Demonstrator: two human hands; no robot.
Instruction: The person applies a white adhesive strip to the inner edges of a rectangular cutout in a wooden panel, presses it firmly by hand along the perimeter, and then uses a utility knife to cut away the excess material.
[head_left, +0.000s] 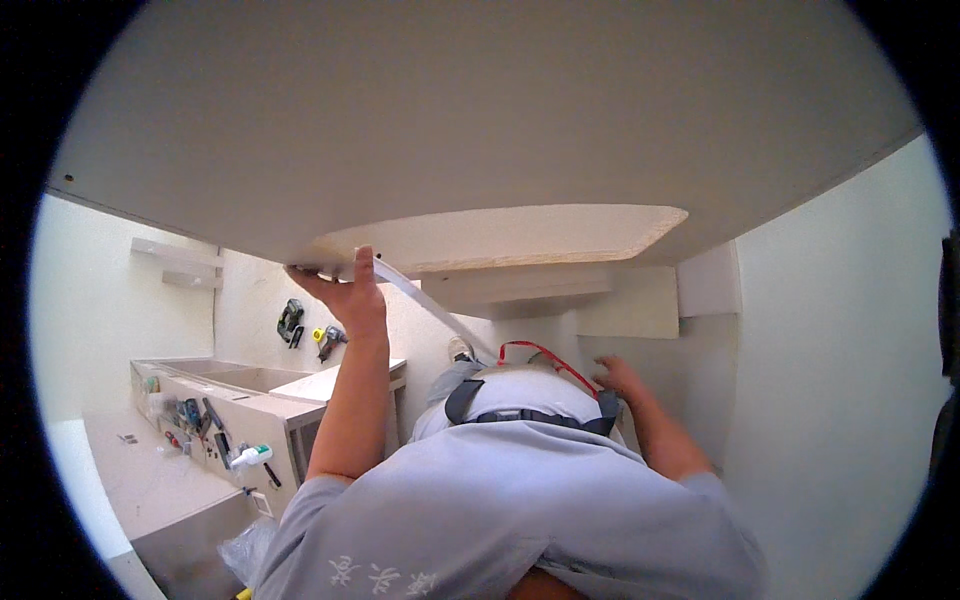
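Note:
A large pale grey board [480, 110] fills the upper view, with a long cutout whose raw wood edge [540, 258] shows. My left hand [350, 298] is raised to the board's lower edge, left of the cutout. Its thumb points up and its fingers reach under the edge, closed on the board. From beside that thumb a thin white strip [430, 305] runs down toward my waist. My right hand [622, 378] hangs low by my right side, its fingers loosely stretched and nothing visible in them. Close to it, a red strap [545, 355] crosses the front of my waist.
At left stands a pale cabinet [290, 385] with hand tools and a white bottle [251, 456] on it. A dark green power tool [291, 322] and a drill [328, 342] lie beyond. A white wall [830, 350] rises at right.

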